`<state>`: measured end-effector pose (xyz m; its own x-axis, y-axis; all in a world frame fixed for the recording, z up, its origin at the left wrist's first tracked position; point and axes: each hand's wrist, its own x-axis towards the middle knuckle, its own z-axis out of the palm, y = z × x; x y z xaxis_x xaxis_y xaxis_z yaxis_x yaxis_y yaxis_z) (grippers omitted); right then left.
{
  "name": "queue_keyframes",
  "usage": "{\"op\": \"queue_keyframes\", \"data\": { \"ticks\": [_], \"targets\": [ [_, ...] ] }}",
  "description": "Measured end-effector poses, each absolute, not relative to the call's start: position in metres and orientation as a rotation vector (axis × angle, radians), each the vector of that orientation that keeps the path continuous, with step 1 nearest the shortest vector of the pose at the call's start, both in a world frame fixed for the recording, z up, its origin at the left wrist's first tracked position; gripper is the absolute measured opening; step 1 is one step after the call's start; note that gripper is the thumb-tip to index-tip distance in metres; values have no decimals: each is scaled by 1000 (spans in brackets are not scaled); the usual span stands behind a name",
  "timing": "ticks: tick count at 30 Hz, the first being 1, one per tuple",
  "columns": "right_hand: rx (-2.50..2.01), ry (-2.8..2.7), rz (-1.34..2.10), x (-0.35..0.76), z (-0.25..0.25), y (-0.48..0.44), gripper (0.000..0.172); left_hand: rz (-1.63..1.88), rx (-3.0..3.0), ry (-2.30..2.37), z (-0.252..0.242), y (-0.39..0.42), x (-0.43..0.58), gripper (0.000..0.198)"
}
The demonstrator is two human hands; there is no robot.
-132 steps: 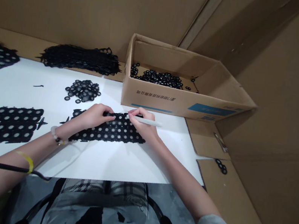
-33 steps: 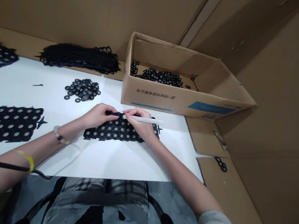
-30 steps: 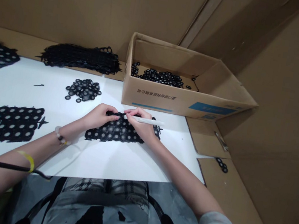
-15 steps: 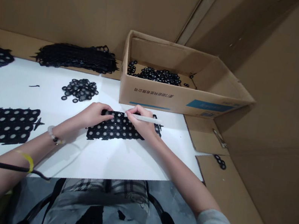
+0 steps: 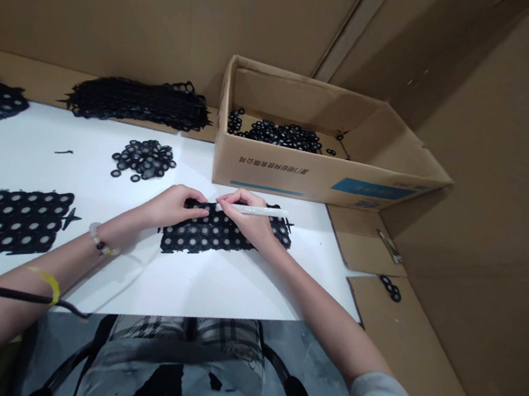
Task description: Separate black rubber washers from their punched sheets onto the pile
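A black sheet of joined rings with pale discs (image 5: pixel 208 233) lies on the white tabletop in front of me. My left hand (image 5: pixel 176 207) grips the sheet's far left edge, thumb on top and fingers bent behind it. In my right hand (image 5: pixel 250 223) is a slim white pen-like tool (image 5: pixel 262 211), pinched close to its left end. That end is at the sheet's far edge, right beside my left fingertips. My right hand covers part of the sheet, and the tool's tip is too small to make out.
Behind my hands stands an open cardboard box (image 5: pixel 279 170) with loose black rings inside. A pile of rings (image 5: pixel 145 159) lies left of it, before a stack of black sheets (image 5: pixel 138 102). Another ring sheet (image 5: pixel 1 221) is at left. Cardboard walls (image 5: pixel 494 162) enclose the table.
The ring sheet has shifted slightly to the right, together with my left hand. My right fingertips and the tool's end have moved a little left, closer to my left hand.
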<state>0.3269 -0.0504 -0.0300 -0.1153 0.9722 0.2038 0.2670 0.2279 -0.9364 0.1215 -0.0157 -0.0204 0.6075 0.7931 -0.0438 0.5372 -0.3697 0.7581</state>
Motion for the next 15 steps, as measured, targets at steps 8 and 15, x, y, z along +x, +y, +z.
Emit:
{"op": "queue_keyframes", "data": {
  "ticks": [8, 15],
  "targets": [
    [-1168, -1626, 957, 328, -28, -50, 13, 515, 2023, 1197, -22, -17, 121, 27],
    [-1165, -1576, 932, 326, -28, -52, 14, 530, 1987, 1212, -21, -17, 121, 25]
  ]
}}
